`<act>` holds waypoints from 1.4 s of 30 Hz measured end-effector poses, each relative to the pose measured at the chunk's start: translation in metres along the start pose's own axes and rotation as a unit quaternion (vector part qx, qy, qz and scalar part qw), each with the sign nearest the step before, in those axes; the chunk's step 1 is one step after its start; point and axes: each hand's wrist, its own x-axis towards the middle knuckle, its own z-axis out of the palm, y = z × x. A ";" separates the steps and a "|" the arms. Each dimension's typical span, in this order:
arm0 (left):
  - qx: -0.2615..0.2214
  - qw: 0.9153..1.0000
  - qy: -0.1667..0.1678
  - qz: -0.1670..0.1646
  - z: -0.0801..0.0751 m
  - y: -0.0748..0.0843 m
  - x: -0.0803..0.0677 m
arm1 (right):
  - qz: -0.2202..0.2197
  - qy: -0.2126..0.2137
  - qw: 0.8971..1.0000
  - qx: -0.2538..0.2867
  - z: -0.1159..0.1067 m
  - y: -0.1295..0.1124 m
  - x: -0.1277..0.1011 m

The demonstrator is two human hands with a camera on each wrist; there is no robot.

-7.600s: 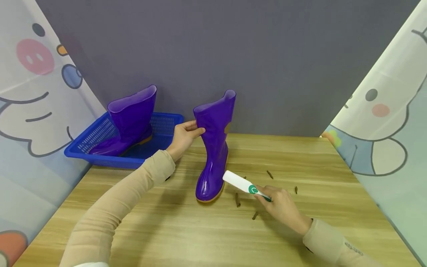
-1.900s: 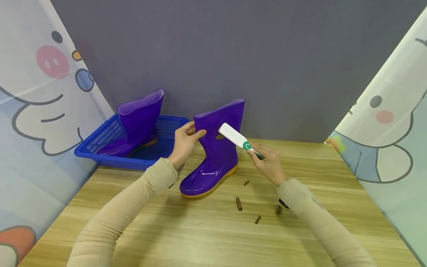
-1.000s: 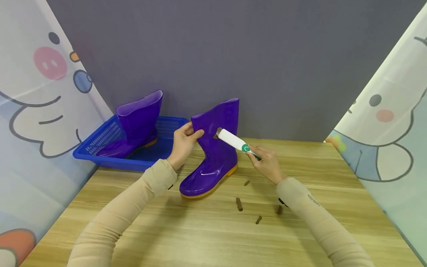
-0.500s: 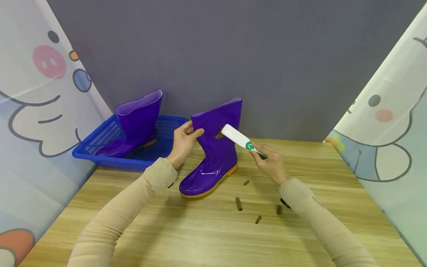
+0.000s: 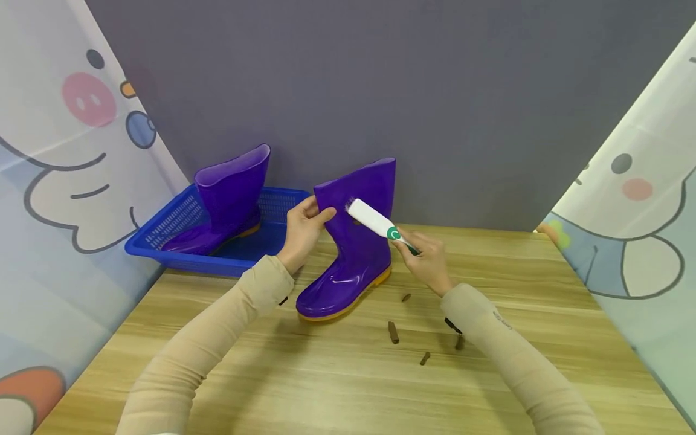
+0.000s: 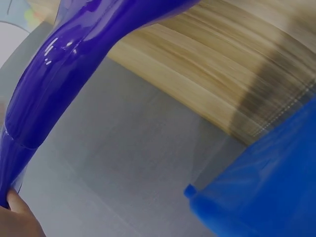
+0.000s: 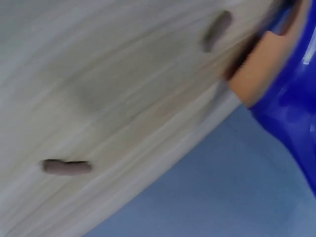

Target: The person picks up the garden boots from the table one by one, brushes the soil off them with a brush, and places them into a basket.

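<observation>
A glossy purple rain boot (image 5: 361, 254) with a yellow sole stands on the wooden table, toe toward the front left. My left hand (image 5: 301, 232) grips the upper front of its shaft, thumb on the near side. In my right hand (image 5: 426, 257) is the handle of a white scrubbing brush (image 5: 372, 219) with a green mark. Its bristles meet the shaft, and a small brown patch (image 5: 356, 222) shows beside its head. The left wrist view shows the boot shaft (image 6: 64, 74); the right wrist view shows part of the boot (image 7: 296, 113), with the brush out of sight.
A matching purple boot (image 5: 234, 187) stands in a blue plastic basket (image 5: 201, 264) at the back left. Several brown bits, one a longer piece (image 5: 393, 332), lie on the table right of the boot. A grey panel (image 5: 462, 121) rises behind.
Since the first frame, the boot has turned its toe leftward and the brush has risen from the foot to the shaft. Over the last half second, the brush has shifted slightly left.
</observation>
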 end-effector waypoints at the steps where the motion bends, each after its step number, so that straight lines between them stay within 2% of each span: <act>1: 0.001 1.000 0.003 -0.003 0.000 0.000 0.000 | 0.000 -0.001 1.000 -0.006 -0.001 0.002 -0.002; 5: 0.001 1.000 -0.002 -0.009 0.000 -0.002 0.001 | -0.007 -0.002 0.999 -0.040 -0.006 0.008 -0.008; 9: 0.000 1.000 0.000 -0.004 0.000 -0.002 0.001 | -0.012 -0.022 0.998 -0.062 -0.010 0.009 -0.009; 19: -0.002 1.000 0.004 -0.003 -0.002 -0.002 0.001 | -0.016 -0.030 0.997 -0.072 -0.014 0.012 -0.012; 33: -0.008 1.000 0.003 -0.008 -0.002 -0.003 0.002 | 0.011 -0.062 0.995 -0.076 -0.027 0.010 -0.017; 39: 0.009 1.000 0.013 -0.008 -0.005 -0.004 0.006 | 0.030 -0.084 0.992 -0.091 -0.040 0.012 -0.021; 42: 0.009 1.000 0.013 -0.007 -0.007 -0.004 0.005 | 0.044 -0.074 0.992 -0.095 -0.044 0.011 -0.021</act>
